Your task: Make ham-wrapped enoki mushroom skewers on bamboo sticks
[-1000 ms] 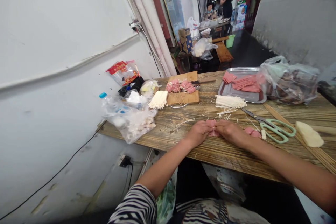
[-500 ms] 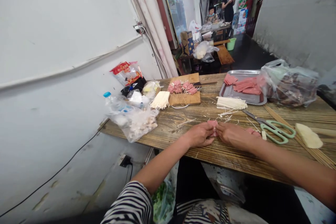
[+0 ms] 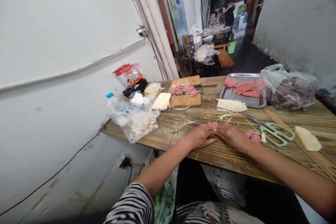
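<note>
On the wooden table, my left hand and my right hand meet at a pink meat slice. The fingertips of both hands pinch its near part, where a bit of white shows; the rest is hidden under the fingers. Rolled pink meat pieces lie by my right wrist. Beyond my hands rests a bunch of enoki mushrooms, with loose strands around it. Flat pink slices are stacked on a metal tray behind the bunch.
Green-handled scissors and bamboo skewers lie to the right. A cutting board holds skewered meat rolls, with more enoki beside it. Plastic bags crowd the left end; another bag stands at right. Two people sit and stand far back.
My fingers have shifted slightly toward me on the meat slice, so more of its far part shows. My right forearm has moved, uncovering more of the rolled pieces. The view has tilted a little.
</note>
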Tool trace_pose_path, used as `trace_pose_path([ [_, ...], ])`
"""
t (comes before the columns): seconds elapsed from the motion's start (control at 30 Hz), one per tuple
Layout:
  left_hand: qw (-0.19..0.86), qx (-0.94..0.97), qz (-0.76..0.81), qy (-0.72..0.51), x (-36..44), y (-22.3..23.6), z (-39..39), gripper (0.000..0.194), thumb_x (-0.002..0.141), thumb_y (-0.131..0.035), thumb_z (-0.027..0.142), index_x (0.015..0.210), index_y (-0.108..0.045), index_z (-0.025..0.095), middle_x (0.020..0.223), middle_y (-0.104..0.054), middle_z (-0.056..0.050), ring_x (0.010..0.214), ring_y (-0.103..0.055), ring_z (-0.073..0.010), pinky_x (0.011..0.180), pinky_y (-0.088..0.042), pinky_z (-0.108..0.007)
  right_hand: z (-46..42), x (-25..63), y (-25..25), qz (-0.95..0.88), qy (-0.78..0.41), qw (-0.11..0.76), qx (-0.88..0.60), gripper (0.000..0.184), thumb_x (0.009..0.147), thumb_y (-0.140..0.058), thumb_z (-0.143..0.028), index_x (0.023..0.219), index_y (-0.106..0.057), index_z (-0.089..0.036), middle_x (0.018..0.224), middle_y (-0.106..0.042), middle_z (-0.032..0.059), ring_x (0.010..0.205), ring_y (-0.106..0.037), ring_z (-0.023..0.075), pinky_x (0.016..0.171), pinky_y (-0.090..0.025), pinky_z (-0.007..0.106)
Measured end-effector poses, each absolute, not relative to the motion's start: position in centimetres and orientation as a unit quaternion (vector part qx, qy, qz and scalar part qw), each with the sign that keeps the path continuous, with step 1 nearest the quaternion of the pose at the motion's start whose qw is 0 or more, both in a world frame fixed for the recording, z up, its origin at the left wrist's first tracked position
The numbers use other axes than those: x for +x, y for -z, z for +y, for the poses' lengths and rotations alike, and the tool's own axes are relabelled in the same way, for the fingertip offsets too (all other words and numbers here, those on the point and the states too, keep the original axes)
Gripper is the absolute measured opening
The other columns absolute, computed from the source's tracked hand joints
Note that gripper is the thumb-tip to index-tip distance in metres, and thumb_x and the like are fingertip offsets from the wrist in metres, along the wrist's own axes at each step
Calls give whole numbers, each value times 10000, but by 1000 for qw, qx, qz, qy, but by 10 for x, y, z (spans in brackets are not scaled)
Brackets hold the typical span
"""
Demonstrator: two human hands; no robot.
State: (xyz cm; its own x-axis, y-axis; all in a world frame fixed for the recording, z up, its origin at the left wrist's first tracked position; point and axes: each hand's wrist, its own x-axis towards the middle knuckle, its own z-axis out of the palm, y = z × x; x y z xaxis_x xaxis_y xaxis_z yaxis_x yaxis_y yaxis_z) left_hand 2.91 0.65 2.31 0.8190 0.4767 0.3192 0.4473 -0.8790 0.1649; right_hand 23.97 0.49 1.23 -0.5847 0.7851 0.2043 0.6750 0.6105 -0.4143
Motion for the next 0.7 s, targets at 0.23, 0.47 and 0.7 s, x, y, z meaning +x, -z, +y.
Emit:
trace_pose_path([
  [0.23,138,910,330,-212,35,-12,13,193,924,-566,256,944,-745,187,978,-752,-63,913,-676,-174,876,-496,-306,8,237,-23,-858,-218,223,-407,321,921,-450,-323,807,-715,-181,882,-710,108,834,-620,204,796,-457,318],
  [0.47,270,801,454,-283,40,-17,18,138,796,-730,290,924,-775,266,863,-771,0,780,-678,-162,758,-523,-267,23,237,-29,-810,-259,199,-487,250,809,-565,-332,632,-652,-178,699,-652,47,663,-568,167,634,-388,267],
  [0.7,351,749,475,-302,41,-12,21,142,783,-729,240,914,-774,272,927,-771,11,834,-715,-180,808,-553,-295,25,238,-28,-804,-261,173,-505,244,819,-499,-288,695,-684,-187,730,-690,47,692,-577,172,636,-376,268],
])
